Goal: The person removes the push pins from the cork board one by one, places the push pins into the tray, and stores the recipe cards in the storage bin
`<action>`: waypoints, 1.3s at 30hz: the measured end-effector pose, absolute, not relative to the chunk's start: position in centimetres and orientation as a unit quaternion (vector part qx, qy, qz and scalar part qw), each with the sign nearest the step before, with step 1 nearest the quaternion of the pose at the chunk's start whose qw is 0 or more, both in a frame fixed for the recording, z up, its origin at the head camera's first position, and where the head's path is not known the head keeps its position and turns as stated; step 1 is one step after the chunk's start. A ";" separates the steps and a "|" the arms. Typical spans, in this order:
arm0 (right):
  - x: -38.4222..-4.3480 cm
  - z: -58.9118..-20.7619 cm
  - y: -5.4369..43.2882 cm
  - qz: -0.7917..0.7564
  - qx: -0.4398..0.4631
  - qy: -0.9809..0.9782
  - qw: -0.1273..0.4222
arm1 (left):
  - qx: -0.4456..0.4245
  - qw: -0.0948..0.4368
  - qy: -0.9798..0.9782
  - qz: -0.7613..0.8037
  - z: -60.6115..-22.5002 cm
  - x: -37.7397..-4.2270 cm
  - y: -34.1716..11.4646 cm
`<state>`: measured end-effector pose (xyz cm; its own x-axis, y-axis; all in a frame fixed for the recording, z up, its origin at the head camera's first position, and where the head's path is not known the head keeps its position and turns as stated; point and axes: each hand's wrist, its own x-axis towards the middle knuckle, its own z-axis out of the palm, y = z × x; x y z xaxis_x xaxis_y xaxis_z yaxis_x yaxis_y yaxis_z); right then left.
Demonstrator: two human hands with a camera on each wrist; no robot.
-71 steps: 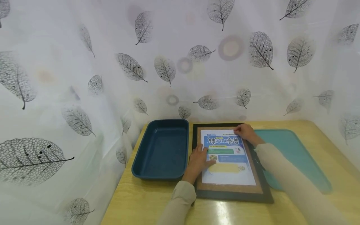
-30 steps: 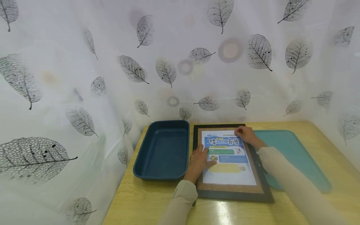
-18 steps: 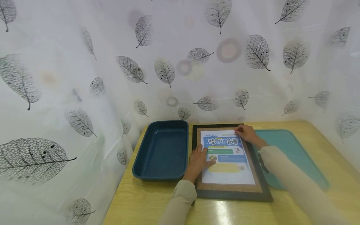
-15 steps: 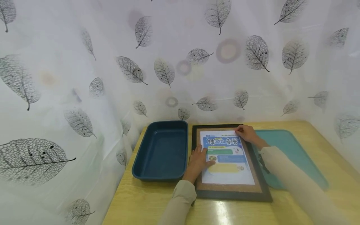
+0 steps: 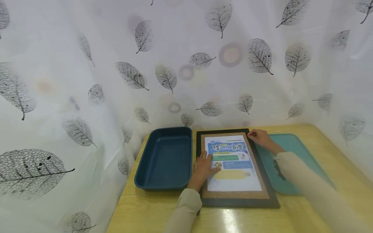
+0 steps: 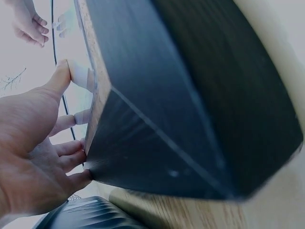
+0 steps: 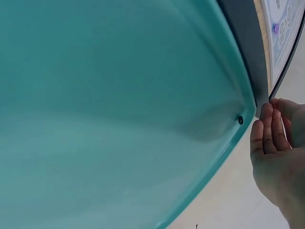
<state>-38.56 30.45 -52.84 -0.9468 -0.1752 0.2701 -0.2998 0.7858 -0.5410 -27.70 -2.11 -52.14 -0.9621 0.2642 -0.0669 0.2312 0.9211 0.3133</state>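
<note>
A cork board (image 5: 239,194) in a black frame lies flat on the table, bearing a printed sheet (image 5: 233,181) with blue, green and yellow panels. My left hand (image 5: 202,168) rests on the board's left side, thumb and fingers spread over the sheet's edge. In the left wrist view, that hand's fingertips (image 6: 88,172) meet the black frame (image 6: 157,133). At the upper right corner of the frame is my right hand (image 5: 260,137), thumb and fingertips brought together. The right wrist view shows those fingers (image 7: 267,129) bunched at the corner; I cannot tell what lies between them.
A deep dark blue tray (image 5: 166,187) stands left of the board. To the right, a teal tray (image 5: 294,142) lies close against the frame, partly under my right forearm. A white leaf-printed curtain (image 5: 189,42) hangs behind and along the table (image 5: 151,213).
My right hand has drawn back to the right, from the sheet's upper right corner to the frame's corner, uncovering the sheet's corner. My left hand keeps its place on the board.
</note>
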 end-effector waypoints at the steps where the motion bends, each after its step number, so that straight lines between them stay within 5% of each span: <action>1: -38.5 -52.8 30.6 0.304 0.128 -0.938 0.103 | 0.128 0.053 0.978 0.153 -52.2 -27.7 -2.2; 39: -36.2 -54.1 34.0 0.286 0.110 -0.951 0.049 | 0.135 0.055 0.976 0.159 -52.6 -28.1 -2.2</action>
<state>-36.16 33.99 -54.05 -0.9712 -0.1802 0.1561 -0.2364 0.8126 -0.5328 -28.05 -2.20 -52.62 -0.9574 0.2815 -0.0650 0.2463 0.9128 0.3258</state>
